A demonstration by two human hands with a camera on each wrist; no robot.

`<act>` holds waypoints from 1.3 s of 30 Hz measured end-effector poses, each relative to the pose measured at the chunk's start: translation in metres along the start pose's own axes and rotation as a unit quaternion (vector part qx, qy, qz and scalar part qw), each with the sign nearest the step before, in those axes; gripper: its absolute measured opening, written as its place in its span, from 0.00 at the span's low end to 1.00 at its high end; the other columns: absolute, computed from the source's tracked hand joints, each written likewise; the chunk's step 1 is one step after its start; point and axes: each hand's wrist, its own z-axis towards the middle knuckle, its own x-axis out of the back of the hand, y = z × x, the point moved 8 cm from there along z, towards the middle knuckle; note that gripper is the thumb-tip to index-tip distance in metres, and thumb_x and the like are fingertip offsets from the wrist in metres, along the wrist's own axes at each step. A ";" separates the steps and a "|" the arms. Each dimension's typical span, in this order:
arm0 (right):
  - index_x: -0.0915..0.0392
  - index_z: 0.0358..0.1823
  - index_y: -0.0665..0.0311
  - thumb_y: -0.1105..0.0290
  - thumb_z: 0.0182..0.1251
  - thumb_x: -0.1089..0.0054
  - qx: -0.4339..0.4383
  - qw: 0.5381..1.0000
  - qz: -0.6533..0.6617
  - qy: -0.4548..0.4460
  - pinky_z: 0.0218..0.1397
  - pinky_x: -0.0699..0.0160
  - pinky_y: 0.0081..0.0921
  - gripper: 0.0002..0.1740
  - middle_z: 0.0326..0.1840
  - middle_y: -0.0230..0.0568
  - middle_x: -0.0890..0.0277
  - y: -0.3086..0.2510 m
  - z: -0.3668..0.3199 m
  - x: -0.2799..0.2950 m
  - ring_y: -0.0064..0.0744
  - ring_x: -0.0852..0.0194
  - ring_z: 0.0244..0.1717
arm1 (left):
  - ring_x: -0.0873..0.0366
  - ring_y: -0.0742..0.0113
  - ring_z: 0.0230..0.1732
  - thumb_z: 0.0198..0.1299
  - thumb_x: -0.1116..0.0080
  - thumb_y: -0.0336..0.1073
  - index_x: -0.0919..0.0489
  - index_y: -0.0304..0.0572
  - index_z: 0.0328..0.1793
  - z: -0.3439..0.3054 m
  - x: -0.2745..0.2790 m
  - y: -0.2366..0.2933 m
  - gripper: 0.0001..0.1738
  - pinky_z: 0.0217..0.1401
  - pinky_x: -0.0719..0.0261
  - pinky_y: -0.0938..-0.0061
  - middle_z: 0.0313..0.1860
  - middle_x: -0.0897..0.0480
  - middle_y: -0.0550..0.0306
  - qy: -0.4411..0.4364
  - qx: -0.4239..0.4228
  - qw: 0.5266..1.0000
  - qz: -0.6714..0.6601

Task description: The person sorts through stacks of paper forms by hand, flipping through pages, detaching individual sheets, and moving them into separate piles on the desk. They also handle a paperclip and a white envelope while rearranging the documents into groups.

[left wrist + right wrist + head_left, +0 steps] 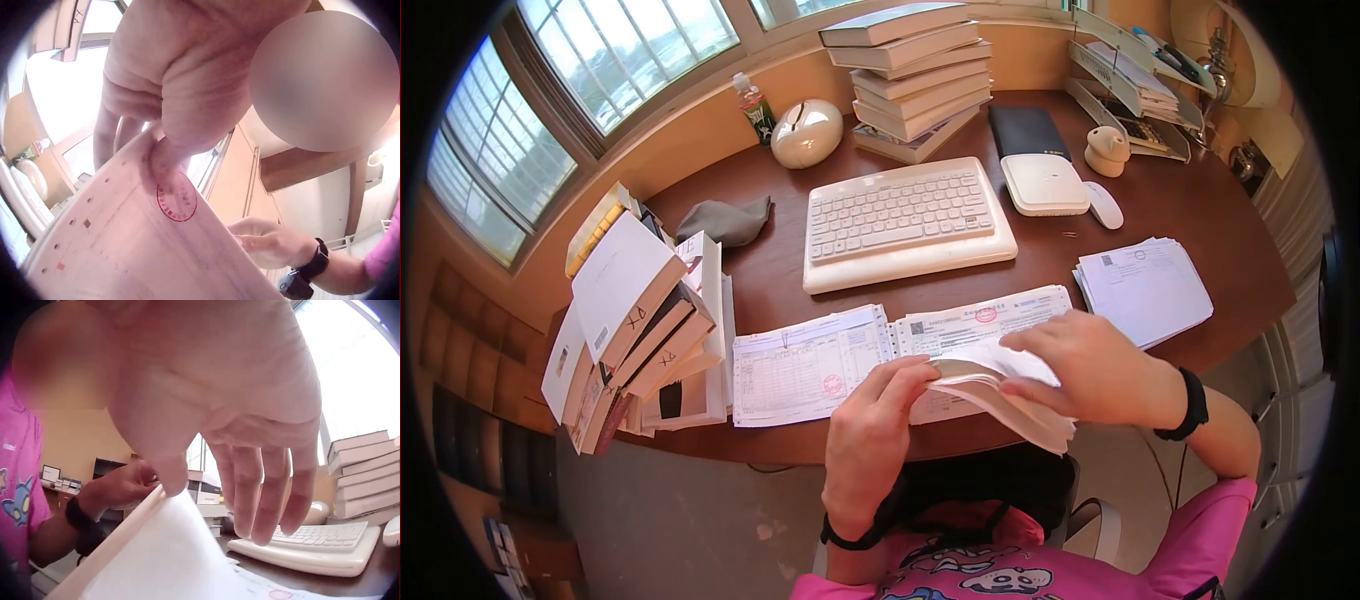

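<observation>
While the left hand (866,450) pinches the papers (1022,416), the right hand (1105,370), fingers extended, should guide them lightly to prevent creases.

The head camera is looking down across the desk (774,280) — both wrist cameras are closely facing the same papers (137,244).

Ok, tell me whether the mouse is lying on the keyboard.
No, the mouse lies on the desk, beside the square white device.
</observation>
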 end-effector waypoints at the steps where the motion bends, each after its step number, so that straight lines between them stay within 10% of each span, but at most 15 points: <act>1: 0.20 0.49 0.70 0.52 0.68 0.36 0.007 1.000 0.008 0.014 0.48 0.22 0.42 0.25 0.35 0.52 0.17 0.005 0.001 0.003 0.53 0.17 0.38 | 0.15 0.51 0.46 0.59 0.40 0.22 0.18 0.42 0.48 -0.001 0.000 -0.002 0.12 0.45 0.16 0.63 0.48 0.15 0.53 -0.009 0.007 1.000 -0.004; 22: 0.22 0.35 0.66 0.66 0.59 0.37 0.014 0.990 -0.136 0.031 0.43 0.24 0.37 0.10 0.33 0.44 0.17 0.020 0.027 -0.004 0.45 0.17 0.37 | 0.14 0.52 0.51 0.54 0.48 0.13 0.14 0.41 0.43 -0.006 0.001 -0.009 0.19 0.44 0.12 0.68 0.63 0.19 0.47 -0.041 0.042 0.997 -0.048; 32: 0.18 0.35 0.69 0.68 0.65 0.35 -0.084 0.986 0.049 0.132 0.41 0.21 0.42 0.10 0.28 0.55 0.20 0.067 0.043 0.034 0.56 0.18 0.34 | 0.17 0.48 0.61 0.55 0.40 0.18 0.11 0.44 0.44 -0.012 0.004 -0.023 0.15 0.47 0.12 0.68 0.68 0.23 0.41 -0.037 0.061 0.994 -0.081; 39: 0.22 0.29 0.69 0.65 0.66 0.33 -0.112 0.988 0.097 0.043 0.33 0.26 0.41 0.14 0.24 0.56 0.23 0.051 0.040 0.033 0.55 0.23 0.27 | 0.16 0.50 0.57 0.54 0.40 0.17 0.11 0.43 0.44 -0.009 0.004 -0.022 0.16 0.45 0.11 0.70 0.65 0.21 0.42 -0.021 0.059 0.995 -0.071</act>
